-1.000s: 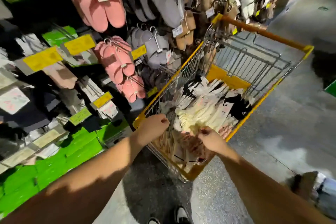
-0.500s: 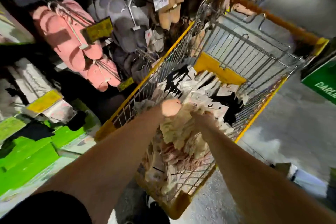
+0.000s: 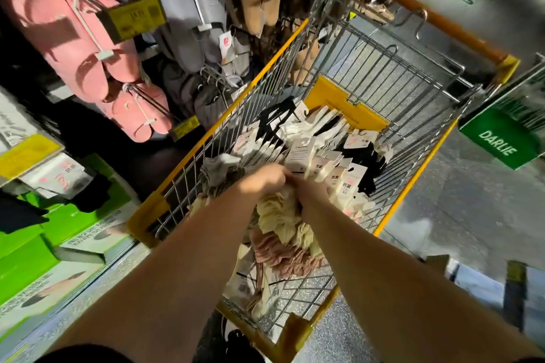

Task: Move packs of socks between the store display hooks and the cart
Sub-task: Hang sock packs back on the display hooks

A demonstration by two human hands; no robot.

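A wire cart (image 3: pixel 259 74) with yellow rims holds several packs of socks in white, black, cream and pink. Both my hands are down inside it, close together. My left hand (image 3: pixel 264 180) has its fingers curled round the card tops of a cream sock bundle (image 3: pixel 280 215). Touching it on the right, my right hand (image 3: pixel 309 188) grips the same bundle from the other side. Pink socks (image 3: pixel 283 253) lie under the cream ones. White packs with printed cards (image 3: pixel 330 165) fan out beyond my hands.
Display hooks on the left carry pink slippers (image 3: pixel 67 38), grey slippers (image 3: pixel 188 15) and yellow price tags (image 3: pixel 134 16). Green boxes (image 3: pixel 35 244) line the low shelf. A green sign (image 3: pixel 501 141) hangs right of the cart. Grey floor lies to the right.
Both hands went from the cart's near rim deeper into the sock pile and closed together on the cream bundle. The view swung down and closer over the cart.
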